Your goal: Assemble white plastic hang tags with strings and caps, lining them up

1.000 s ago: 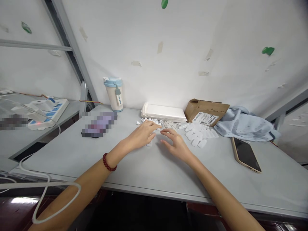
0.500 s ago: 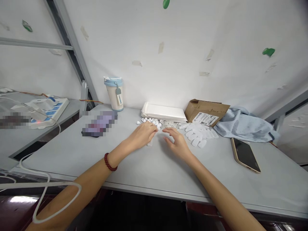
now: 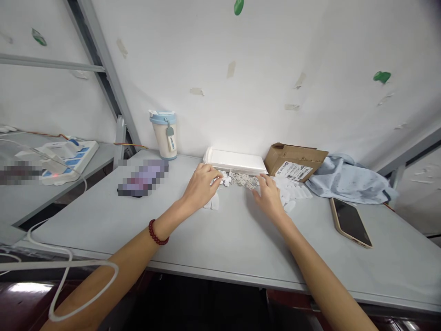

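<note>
Over the left end of a pile of small white pieces [image 3: 225,179] is my left hand [image 3: 200,185], its thumb and forefinger brought close together. Whatever lies between those fingertips is too small to make out. Flat translucent white pieces [image 3: 214,202] lie on the table just under this hand. My right hand [image 3: 270,197] has its thumb and fingers apart, the fingertips at the right end of a heap of small pale loops [image 3: 243,179]. More flat translucent rounded pieces [image 3: 296,189] spread out beside it, partly hidden by the hand.
A stack of white trays or sheets [image 3: 237,160] and an opened cardboard box [image 3: 296,161] stand against the wall. To the right lie a pale blue cloth [image 3: 347,179] and a phone [image 3: 351,221]. At the left are a tumbler [image 3: 163,135], a blurred purple item [image 3: 143,178] and a white cable [image 3: 86,263].
My hands have moved apart: the left went a little left over the small white pieces, the right went right towards the flat pieces. Flat pieces under my left hand now show more.
</note>
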The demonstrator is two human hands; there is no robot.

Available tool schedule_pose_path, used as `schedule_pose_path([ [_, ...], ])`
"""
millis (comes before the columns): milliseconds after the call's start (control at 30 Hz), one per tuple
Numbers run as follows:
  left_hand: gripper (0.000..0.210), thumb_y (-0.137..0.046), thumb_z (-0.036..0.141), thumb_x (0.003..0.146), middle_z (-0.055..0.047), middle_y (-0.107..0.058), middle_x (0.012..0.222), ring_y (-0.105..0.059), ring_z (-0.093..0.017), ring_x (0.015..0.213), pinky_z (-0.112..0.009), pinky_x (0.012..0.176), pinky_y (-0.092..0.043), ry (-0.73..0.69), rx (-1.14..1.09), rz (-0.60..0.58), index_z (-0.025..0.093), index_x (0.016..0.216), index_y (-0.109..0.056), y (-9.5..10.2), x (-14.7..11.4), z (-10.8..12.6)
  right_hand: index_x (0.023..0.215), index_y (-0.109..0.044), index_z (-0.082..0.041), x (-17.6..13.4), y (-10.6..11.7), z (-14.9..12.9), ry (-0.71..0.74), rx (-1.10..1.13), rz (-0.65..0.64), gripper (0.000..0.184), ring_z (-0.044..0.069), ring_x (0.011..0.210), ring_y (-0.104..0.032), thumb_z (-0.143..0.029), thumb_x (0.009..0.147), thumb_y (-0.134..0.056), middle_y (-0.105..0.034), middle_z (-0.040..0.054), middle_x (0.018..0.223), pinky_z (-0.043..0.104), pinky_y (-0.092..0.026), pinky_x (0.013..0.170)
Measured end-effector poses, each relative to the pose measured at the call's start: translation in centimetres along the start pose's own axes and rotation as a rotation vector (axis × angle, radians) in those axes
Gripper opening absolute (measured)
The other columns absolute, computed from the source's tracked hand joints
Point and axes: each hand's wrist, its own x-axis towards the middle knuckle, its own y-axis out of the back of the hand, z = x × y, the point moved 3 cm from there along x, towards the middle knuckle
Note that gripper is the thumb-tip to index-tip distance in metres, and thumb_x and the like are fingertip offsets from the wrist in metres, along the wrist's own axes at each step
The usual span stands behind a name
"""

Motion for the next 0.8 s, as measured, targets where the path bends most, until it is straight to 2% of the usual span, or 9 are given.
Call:
schedule_pose_path([
  [267, 0.017, -0.049, 0.018, 0.086, -0.004, -0.062, 0.086, -0.049, -0.021, 0.089, -0.035, 0.079, -0.043, 0.033, 0.0, -0.005, 0.019, 0.084, -0.066, 0.1, 0.0, 0.2, 0.12, -0.056, -0.013, 1.4, 2.6, 3.7, -0.162, -0.214, -0.005, 0.04, 0.034, 0.115, -0.043, -0.015, 0.083, -0.04, -0.052, 0.0185, 0.127, 0.052, -0.038, 0.088],
  [400, 0.018, -0.048, 0.018, 0.086, -0.005, -0.062, 0.085, -0.049, -0.022, 0.089, -0.035, 0.078, -0.043, 0.027, 0.006, -0.021, 0.019, 0.081, -0.065, 0.1, 0.0, 0.2, 0.118, -0.06, -0.017, 1.7, 2.3, 5.3, -0.175, -0.184, -0.049, 0.042, 0.033, 0.112, -0.047, -0.013, 0.082, -0.039, -0.057, 0.0144, 0.124, 0.05, -0.04, 0.085],
  [600, 0.017, -0.048, 0.018, 0.085, -0.004, -0.064, 0.086, -0.05, -0.023, 0.092, -0.036, 0.08, -0.043, 0.046, -0.006, -0.038, 0.019, 0.08, -0.065, 0.0, 0.0, 0.3, 0.114, -0.064, -0.021, 1.9, 1.4, 5.8, -0.159, -0.218, -0.126, 0.047, 0.034, 0.114, -0.046, -0.004, 0.08, -0.037, -0.057, 0.0111, 0.126, 0.053, -0.04, 0.084],
  [800, 0.017, -0.048, 0.018, 0.085, -0.004, -0.064, 0.087, -0.051, -0.023, 0.094, -0.035, 0.08, -0.043, 0.045, -0.005, -0.045, 0.019, 0.08, -0.064, 0.0, 0.0, 0.3, 0.116, -0.064, -0.021, 1.9, 1.2, 5.8, -0.156, -0.3, -0.142, 0.051, 0.034, 0.109, -0.046, 0.0, 0.076, -0.039, -0.057, 0.0138, 0.122, 0.051, -0.039, 0.083],
])
